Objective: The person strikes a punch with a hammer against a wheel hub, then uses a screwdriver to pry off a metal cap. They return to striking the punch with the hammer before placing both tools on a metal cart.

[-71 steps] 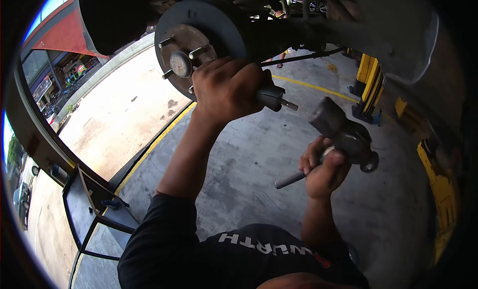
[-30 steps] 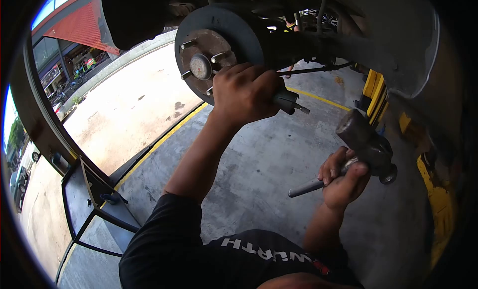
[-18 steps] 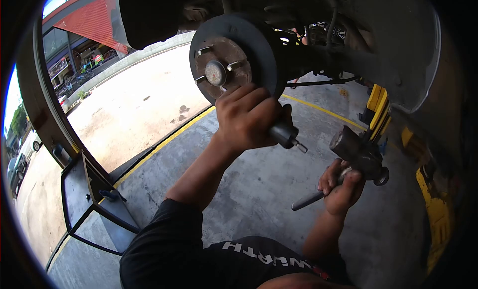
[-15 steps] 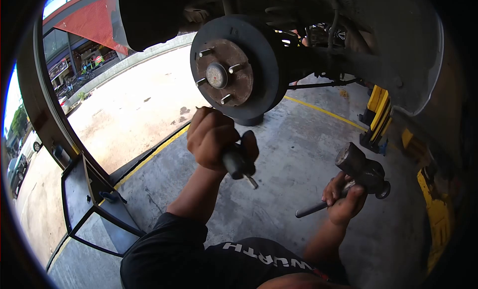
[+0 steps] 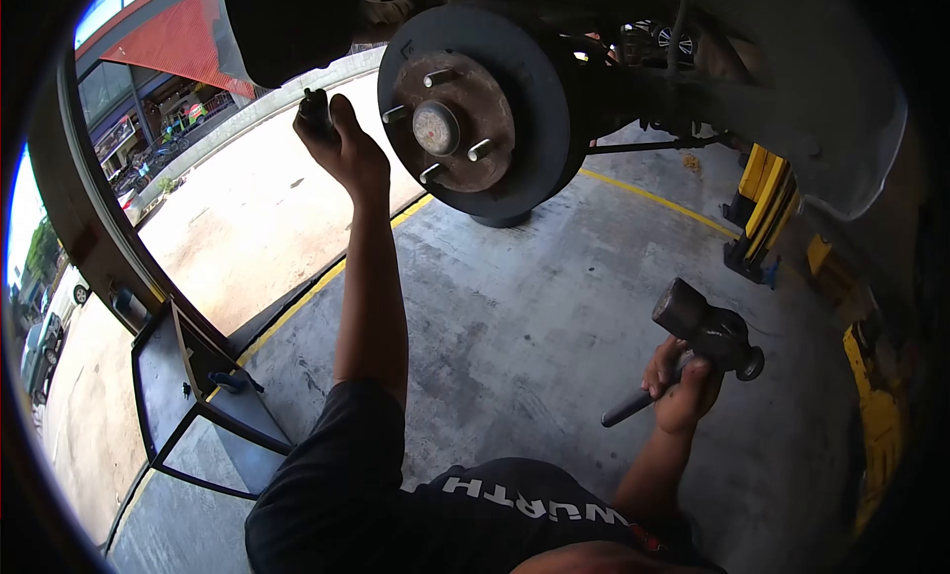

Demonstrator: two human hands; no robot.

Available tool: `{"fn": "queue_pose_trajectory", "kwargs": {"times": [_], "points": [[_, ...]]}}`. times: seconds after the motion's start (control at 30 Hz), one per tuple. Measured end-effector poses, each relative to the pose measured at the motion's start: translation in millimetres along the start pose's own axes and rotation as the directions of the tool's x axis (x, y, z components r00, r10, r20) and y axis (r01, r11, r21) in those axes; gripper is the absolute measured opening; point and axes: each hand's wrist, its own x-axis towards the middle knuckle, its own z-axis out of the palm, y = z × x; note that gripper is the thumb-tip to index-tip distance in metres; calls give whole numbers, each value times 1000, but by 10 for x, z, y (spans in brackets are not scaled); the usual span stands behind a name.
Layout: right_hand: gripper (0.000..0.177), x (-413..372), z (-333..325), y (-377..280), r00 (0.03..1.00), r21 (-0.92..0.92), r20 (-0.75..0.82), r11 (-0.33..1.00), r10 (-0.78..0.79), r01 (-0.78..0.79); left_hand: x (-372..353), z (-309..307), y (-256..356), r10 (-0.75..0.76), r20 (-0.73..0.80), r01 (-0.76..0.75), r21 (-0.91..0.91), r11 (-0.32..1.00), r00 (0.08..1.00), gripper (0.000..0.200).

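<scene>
A dark brake drum or disc (image 5: 539, 109) with a rusty hub face (image 5: 475, 168) and several wheel studs hangs at the top centre. My left hand (image 5: 346, 148) is raised to the left of it, apart from it, with fingers wrapped round a small black tool (image 5: 317, 111) whose tip points up. At the lower right my right hand (image 5: 683, 388) grips a hammer (image 5: 720, 338) by the handle near its dark head, the handle end pointing down and left.
Above are the car's wheel arch and suspension parts (image 5: 693, 104). A yellow lift arm (image 5: 764, 203) stands at the right, another yellow part (image 5: 876, 416) below it. At the left are a post (image 5: 109, 198) and a black-framed stand (image 5: 163, 386).
My left hand has moved up and left with the black tool, from below the hub to beside it. The hub has turned, shifting its studs. My right hand still holds the hammer, nearly unmoved.
</scene>
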Motion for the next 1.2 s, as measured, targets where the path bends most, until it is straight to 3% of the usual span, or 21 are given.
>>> {"fn": "queue_pose_trajectory", "kwargs": {"times": [0.03,0.13,0.17,0.2,0.23,0.3,0.5,0.63,0.77,0.87,1.07,1.2], "points": [[62,25,31,-5,1000,3,-9,1000,-22,22,95,-34,248,87,-11,-87,27,996,996,25],[62,7,-45,88,999,50,47,999,-16,14,-150,-40,1171,371,294,-411,88,907,881,18],[63,15,-42,85,998,52,55,999,-12,9,-267,-11,1280,513,495,-553,-76,830,702,22],[63,43,-25,80,998,53,63,999,-7,3,-456,116,1553,562,625,-596,-185,781,543,29],[64,49,-6,82,997,54,71,999,-3,-1,-688,209,1645,602,670,-652,-226,723,435,29],[65,9,19,124,999,84,27,996,21,-23,-1002,327,1638,601,729,-692,-246,678,329,28],[63,-21,-6,51,999,106,-15,994,41,-39,-851,600,1291,488,799,-717,-107,689,350,23],[62,-65,-39,14,997,49,-70,998,39,-36,-823,674,1186,570,698,-711,-125,692,433,24],[61,-88,-68,32,996,46,-76,998,40,-36,-801,647,1227,551,727,-731,-99,675,410,26],[54,-86,-131,101,1000,24,18,1000,-8,8,-816,669,1209,573,697,-737,-95,670,431,27],[58,-73,-22,78,999,-24,-32,1000,20,-20,-805,664,1163,589,679,-740,-99,666,439,24],[65,35,77,-61,992,-62,-88,995,-89,83,-774,601,1233,525,734,-746,-39,665,431,18]]}}
